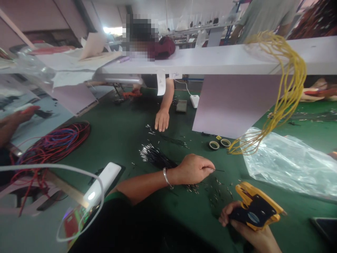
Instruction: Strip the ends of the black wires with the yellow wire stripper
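Observation:
My left hand (195, 168), with a silver bangle at the wrist, pinches a short thin black wire (219, 170) whose end points right. Beneath that forearm lies a bundle of black wires (158, 156) with shiny metal terminals at its far left end. In my right hand (240, 219), lower right, is a yellow-and-black wire stripper (256, 207), gripped round its handles. Its head sits apart from the black wire, below and to the right of it. Small loose terminals or wire bits (217, 191) lie scattered between the two hands.
A co-worker's hand (162, 120) rests on the green table across from me. Two tape rolls (214, 145) lie near hanging yellow wires (292, 88) and a clear plastic bag (286, 161). Left are a white power bank-like device (106, 181) and coiled red and blue wires (56, 140). A white shelf (210, 63) crosses above.

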`<act>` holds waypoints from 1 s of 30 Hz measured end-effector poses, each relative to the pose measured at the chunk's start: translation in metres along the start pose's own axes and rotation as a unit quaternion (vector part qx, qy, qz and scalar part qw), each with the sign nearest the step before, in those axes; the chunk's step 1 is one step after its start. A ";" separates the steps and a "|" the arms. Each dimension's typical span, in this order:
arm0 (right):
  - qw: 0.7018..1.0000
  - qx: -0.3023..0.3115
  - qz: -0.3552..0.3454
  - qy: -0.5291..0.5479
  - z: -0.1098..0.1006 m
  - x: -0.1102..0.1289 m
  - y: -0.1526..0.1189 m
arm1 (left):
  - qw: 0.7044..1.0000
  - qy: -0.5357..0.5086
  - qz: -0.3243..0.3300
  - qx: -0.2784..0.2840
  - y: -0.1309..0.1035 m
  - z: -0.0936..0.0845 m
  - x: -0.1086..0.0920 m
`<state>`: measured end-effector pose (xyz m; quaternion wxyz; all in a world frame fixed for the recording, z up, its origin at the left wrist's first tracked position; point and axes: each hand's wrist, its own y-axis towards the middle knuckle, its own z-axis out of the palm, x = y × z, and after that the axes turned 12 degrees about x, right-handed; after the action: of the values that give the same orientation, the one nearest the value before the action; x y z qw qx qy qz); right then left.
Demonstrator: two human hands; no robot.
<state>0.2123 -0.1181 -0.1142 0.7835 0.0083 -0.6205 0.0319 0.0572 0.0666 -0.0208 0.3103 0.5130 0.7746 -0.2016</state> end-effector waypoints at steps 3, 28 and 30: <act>1.000 0.016 -0.015 0.002 -0.002 -0.002 -0.001 | 1.000 0.000 -0.001 0.002 0.000 0.000 0.000; 1.000 -0.002 0.003 0.017 -0.004 -0.006 -0.001 | 1.000 0.003 -0.005 0.009 0.001 0.003 0.001; 1.000 -0.002 0.001 0.017 -0.004 -0.006 -0.001 | 1.000 0.003 -0.003 0.009 0.001 0.004 0.001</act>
<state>0.2143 -0.1188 -0.1211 0.7942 0.0057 -0.6069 0.0312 0.0586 0.0656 -0.0242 0.3026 0.5136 0.7756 -0.2076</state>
